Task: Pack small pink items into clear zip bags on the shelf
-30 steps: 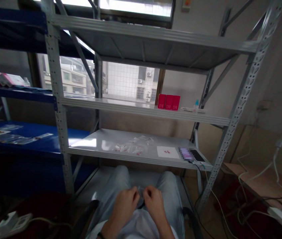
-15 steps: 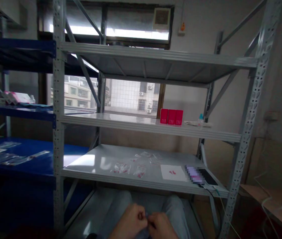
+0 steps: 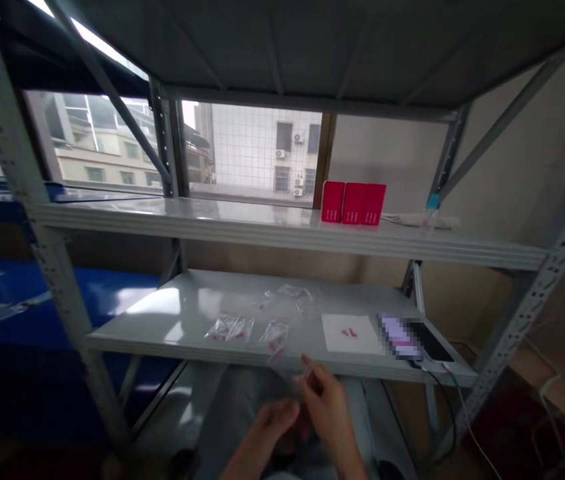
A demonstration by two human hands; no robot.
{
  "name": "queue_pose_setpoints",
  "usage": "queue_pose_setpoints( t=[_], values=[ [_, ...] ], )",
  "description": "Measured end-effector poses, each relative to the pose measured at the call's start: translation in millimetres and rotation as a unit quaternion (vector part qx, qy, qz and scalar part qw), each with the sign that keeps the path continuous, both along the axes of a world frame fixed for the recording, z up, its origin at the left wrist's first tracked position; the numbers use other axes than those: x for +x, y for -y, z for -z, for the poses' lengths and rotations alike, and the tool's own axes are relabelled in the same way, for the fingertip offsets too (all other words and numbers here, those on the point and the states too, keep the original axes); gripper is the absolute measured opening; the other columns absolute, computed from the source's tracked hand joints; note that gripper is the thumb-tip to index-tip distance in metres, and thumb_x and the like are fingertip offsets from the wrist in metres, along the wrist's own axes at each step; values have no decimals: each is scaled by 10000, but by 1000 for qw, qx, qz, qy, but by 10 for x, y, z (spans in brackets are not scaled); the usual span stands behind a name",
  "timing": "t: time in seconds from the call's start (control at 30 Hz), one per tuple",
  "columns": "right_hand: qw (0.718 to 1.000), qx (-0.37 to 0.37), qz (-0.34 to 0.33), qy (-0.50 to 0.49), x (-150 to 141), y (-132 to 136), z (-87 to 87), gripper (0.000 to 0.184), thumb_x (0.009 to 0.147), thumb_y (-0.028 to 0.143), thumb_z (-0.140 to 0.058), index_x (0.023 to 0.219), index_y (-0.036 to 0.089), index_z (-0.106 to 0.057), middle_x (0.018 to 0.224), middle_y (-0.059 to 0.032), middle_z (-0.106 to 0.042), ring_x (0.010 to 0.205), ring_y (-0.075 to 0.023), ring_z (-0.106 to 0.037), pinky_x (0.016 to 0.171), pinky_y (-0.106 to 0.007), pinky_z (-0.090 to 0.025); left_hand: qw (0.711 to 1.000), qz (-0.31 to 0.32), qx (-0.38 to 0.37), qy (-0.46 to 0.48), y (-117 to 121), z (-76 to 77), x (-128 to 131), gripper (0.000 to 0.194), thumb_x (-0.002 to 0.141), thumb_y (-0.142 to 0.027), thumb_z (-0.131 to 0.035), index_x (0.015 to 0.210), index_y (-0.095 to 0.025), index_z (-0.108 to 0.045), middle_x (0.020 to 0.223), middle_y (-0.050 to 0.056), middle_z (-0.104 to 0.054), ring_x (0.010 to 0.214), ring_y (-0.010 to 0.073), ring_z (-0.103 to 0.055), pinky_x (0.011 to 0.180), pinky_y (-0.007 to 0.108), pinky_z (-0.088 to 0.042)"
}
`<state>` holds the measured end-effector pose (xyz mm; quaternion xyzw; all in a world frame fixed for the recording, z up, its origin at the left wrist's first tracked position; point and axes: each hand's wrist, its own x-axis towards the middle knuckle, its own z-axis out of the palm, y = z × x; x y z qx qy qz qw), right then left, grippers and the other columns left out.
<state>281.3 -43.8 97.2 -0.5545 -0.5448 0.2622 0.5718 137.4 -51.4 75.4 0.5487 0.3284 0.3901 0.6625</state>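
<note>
A small clear plastic bag (image 3: 285,367), crumpled and see-through with a few red bits inside, rises from the right hand (image 3: 327,413), just below the front edge of the lower steel shelf (image 3: 162,307). The right hand's grip looks closed on the bag, with the fingers pinching its lower end, though blur hides the exact hold. The left hand (image 3: 267,433) sits just beside it with its fingers curled, and whether that grip is closed on the bag, I cannot tell.

On the lower shelf lie more clear bags (image 3: 227,328) with red bits, a white paper card (image 3: 350,333) with small red pieces on it, and a phone (image 3: 412,340) with a cable, its screen pixelated. On the next level above the lower shelf stand three red boxes (image 3: 353,203).

Earlier the hands were close together over the legs. Now they have risen toward the lower shelf's edge, and the bag shows clear of them.
</note>
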Motion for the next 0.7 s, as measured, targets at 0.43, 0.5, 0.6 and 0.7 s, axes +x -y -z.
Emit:
queue_pose_setpoints(
  t=[0.43, 0.5, 0.6, 0.7],
  values=[
    [851, 12, -93, -516, -642, -309, 745, 195, 713, 448, -744, 785, 273, -698, 870, -61, -751, 833, -274, -716, 783, -427, -567, 921, -265, -90, 271, -426, -102, 136, 512, 721, -394, -803, 1197, -274, -658, 923, 37, -753, 865, 220, -733, 739, 311, -585],
    [833, -19, -73, -548, -775, -343, 793, 242, 754, 461, -693, 879, 255, -717, 937, -86, -767, 901, -285, -727, 846, -448, -569, 925, -300, -56, 227, -346, -124, 132, 495, 722, -402, -784, 1184, -280, -654, 993, 45, -750, 921, 250, -724, 753, 329, -586],
    [833, -35, -78, -546, -904, -318, 819, 303, 769, 481, -654, 929, 233, -727, 998, -94, -775, 977, -287, -727, 908, -446, -562, 929, -325, -41, 170, -229, -106, 144, 471, 727, -385, -767, 1165, -280, -630, 1133, 56, -722, 1020, 280, -700, 794, 347, -582],
    [875, -16, -94, -475, -902, -325, 874, 385, 808, 570, -571, 912, 233, -725, 972, -90, -781, 981, -286, -733, 894, -441, -572, 935, -323, -42, 140, -239, -16, 157, 434, 743, -420, -746, 1124, -268, -606, 1051, 32, -725, 955, 255, -707, 763, 337, -577]
  ],
)
